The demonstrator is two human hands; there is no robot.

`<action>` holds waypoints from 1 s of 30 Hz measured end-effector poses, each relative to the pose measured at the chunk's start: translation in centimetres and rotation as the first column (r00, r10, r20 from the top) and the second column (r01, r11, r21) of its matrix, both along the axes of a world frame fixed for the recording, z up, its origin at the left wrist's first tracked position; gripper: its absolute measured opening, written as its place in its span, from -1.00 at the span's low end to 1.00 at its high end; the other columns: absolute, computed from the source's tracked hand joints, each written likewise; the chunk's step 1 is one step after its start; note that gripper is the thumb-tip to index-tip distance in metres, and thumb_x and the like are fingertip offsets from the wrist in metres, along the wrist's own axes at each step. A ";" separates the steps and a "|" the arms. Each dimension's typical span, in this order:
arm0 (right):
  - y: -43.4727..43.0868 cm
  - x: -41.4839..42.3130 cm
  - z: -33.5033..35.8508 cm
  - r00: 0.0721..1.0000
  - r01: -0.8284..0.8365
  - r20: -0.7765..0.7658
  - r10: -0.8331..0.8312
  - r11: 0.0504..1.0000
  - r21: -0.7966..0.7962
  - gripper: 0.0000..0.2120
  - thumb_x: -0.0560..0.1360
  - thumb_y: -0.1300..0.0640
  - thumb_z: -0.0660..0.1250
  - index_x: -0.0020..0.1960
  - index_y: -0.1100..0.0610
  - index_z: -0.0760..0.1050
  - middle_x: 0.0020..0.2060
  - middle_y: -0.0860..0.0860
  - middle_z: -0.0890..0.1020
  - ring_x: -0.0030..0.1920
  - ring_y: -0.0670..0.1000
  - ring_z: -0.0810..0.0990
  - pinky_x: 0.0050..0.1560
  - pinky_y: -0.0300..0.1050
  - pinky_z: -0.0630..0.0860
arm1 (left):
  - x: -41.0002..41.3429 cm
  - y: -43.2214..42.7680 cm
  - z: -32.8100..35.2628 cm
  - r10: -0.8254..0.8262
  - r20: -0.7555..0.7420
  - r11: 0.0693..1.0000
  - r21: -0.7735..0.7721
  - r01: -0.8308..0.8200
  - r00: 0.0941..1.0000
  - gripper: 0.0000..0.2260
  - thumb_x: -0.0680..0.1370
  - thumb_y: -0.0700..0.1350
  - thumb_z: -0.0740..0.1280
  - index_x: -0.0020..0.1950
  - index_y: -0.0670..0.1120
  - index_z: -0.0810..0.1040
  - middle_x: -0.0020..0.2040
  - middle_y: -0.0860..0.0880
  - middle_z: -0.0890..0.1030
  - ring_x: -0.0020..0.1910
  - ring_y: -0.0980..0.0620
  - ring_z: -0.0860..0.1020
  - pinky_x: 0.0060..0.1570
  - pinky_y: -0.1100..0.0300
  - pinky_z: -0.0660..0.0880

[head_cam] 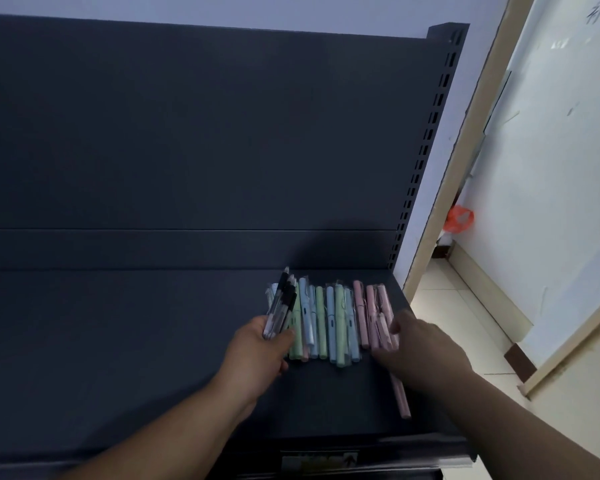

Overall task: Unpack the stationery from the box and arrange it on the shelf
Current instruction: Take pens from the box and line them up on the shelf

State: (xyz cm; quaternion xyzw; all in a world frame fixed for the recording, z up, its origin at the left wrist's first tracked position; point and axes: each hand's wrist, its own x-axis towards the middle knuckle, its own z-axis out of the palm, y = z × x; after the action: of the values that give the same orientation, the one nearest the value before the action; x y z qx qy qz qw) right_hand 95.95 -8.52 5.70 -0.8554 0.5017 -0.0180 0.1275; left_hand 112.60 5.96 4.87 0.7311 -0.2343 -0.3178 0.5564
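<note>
Partway, we judge: pastel pens [326, 323] lie rowed on the shelf [118, 341]; at the row's left end our left hand [257, 351] clamps its fingers round black-capped pens [281, 306], while at its right end our right hand [423, 344] touches pink ones, finger grip unclear.

L hand [257, 348] curled (R hand [420, 344] palm-down)

A row of pens [329, 323] lies side by side on the shelf [118, 341], toward its right end and pointing front to back. At the row's left end the left hand [257, 351] holds a bundle of pens [279, 310] above it. The right hand [420, 344] rests on the row's right end. A single pen [400, 396] lies nearer the front edge, reaching out from under that hand. The back panel [187, 133] stands behind the shelf, and a slotted upright [426, 147] stands at the rear right corner. A whiteboard [551, 168] stands on the floor [447, 306] to the right.
</note>
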 end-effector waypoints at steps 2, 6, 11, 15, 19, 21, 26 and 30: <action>0.6 -0.3 -0.4 0.999 -0.027 -0.030 0.027 1.000 -0.005 -0.67 0.45 -0.14 0.31 0.09 0.00 0.34 -0.11 -0.06 0.57 -0.10 0.01 0.57 -0.17 -0.12 0.49 | -0.2 -0.3 -0.1 -0.011 0.030 1.000 0.029 0.010 0.999 -0.81 0.57 -0.07 0.31 0.17 -0.05 0.51 -0.36 0.02 0.50 -0.47 0.14 0.43 -0.52 0.36 0.37; 0.6 0.8 -0.1 0.990 -0.013 0.138 0.010 1.000 0.017 -0.75 0.45 -0.04 0.31 0.08 -0.02 0.36 -0.19 -0.05 0.55 -0.21 -0.03 0.57 -0.21 -0.13 0.53 | -0.5 -0.6 0.0 -0.031 0.021 0.998 0.048 0.030 0.999 -0.76 0.58 -0.05 0.29 0.23 -0.07 0.50 -0.36 0.04 0.53 -0.45 0.14 0.44 -0.51 0.39 0.39; -1.5 3.1 0.1 0.943 0.004 0.331 -0.026 0.998 0.067 -0.73 0.50 0.03 0.30 0.17 0.03 0.39 -0.18 -0.04 0.60 -0.30 -0.10 0.53 -0.38 -0.23 0.35 | -0.7 -0.8 0.4 -0.081 0.020 0.996 0.043 0.080 0.997 -0.87 0.60 -0.08 0.25 -0.02 -0.10 0.55 -0.57 0.13 0.50 -0.57 0.23 0.39 -0.52 0.40 0.37; -2.5 4.1 -0.5 0.968 -0.023 0.250 0.004 0.997 0.073 -0.65 0.50 -0.04 0.32 0.26 0.01 0.44 0.05 0.00 0.64 -0.11 -0.03 0.52 -0.13 -0.18 0.45 | -0.4 -0.6 0.7 -0.124 0.018 0.991 0.057 0.122 0.992 -0.83 0.61 -0.07 0.24 -0.05 -0.14 0.54 -0.52 0.13 0.52 -0.52 0.22 0.42 -0.48 0.38 0.39; -1.4 4.3 0.4 0.900 -0.246 0.326 0.290 0.954 -0.170 -0.42 0.45 -0.11 0.39 0.41 -0.12 0.29 0.34 -0.13 0.39 0.26 -0.05 0.43 0.23 -0.12 0.40 | 0.7 -0.5 1.1 -0.218 0.026 0.973 0.085 0.215 0.976 -0.84 0.59 -0.06 0.28 -0.10 -0.12 0.55 -0.47 0.13 0.54 -0.48 0.18 0.41 -0.45 0.31 0.36; -0.6 5.1 1.3 0.824 -0.472 0.199 0.530 0.837 -0.277 -0.27 0.42 -0.14 0.40 0.49 -0.18 0.14 0.47 -0.18 0.21 0.45 -0.08 0.20 0.46 -0.05 0.13 | 1.2 -0.6 1.8 -0.317 0.074 0.944 0.123 0.307 0.945 -0.89 0.57 -0.08 0.32 -0.09 -0.10 0.57 -0.45 0.13 0.54 -0.49 0.18 0.41 -0.46 0.32 0.35; 0.6 7.5 1.8 0.742 -0.647 -0.029 0.670 0.704 -0.294 -0.73 0.56 -0.10 0.21 0.24 -0.10 0.42 0.16 -0.11 0.55 0.23 -0.04 0.46 0.48 -0.02 0.03 | 2.9 -0.4 4.1 -0.343 0.200 0.936 0.157 0.316 0.918 -0.84 0.45 -0.16 0.47 0.01 -0.08 0.63 -0.32 0.02 0.59 -0.46 0.18 0.50 -0.42 0.31 0.43; 1.6 8.3 1.6 0.762 -0.616 0.173 0.624 0.781 -0.101 -0.83 0.59 -0.07 0.21 0.05 0.03 0.38 -0.10 -0.06 0.50 -0.07 -0.01 0.48 -0.10 -0.12 0.33 | 4.5 0.6 4.5 -0.076 -0.017 0.991 -0.112 0.074 0.997 -0.78 0.43 -0.27 0.47 0.03 -0.09 0.57 -0.22 -0.03 0.62 -0.37 0.17 0.59 -0.36 0.35 0.52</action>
State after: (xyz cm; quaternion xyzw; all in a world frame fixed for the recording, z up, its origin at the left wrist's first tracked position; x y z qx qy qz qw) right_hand 104.29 -6.90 7.30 -0.9692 0.1751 -0.0690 0.1591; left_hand 117.06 6.52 9.34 0.6861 -0.2730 -0.3327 0.5866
